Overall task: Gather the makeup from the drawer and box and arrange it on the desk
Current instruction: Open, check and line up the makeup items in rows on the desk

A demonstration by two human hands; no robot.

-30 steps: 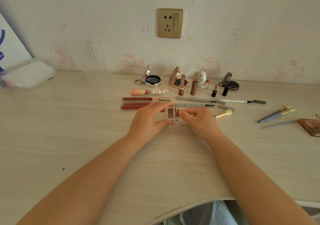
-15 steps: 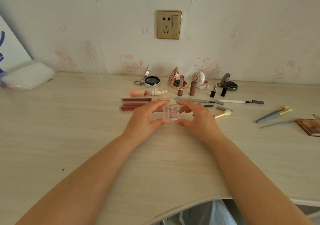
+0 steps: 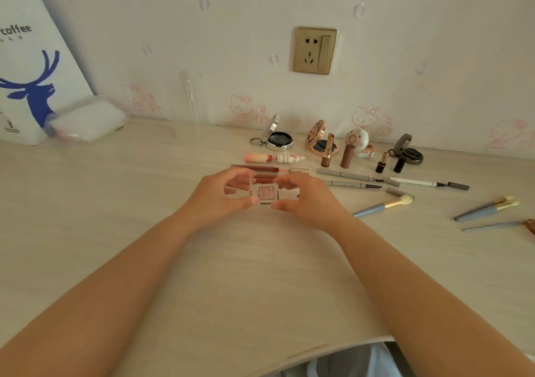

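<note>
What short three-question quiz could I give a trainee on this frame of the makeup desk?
1. True or false: both hands hold the small square eyeshadow pan.
2. Multiple choice: the uncapped gold lipstick stands in front of
A. the wall socket
B. the open round compact with the patterned lid
C. the paper bag with a blue deer
3. Fill in: the brush nearest the right hand has a blue handle and a pale ____ head.

Key
1. True: left hand and right hand each pinch one side of it.
2. B
3. Yellow: that is the makeup brush.
</note>
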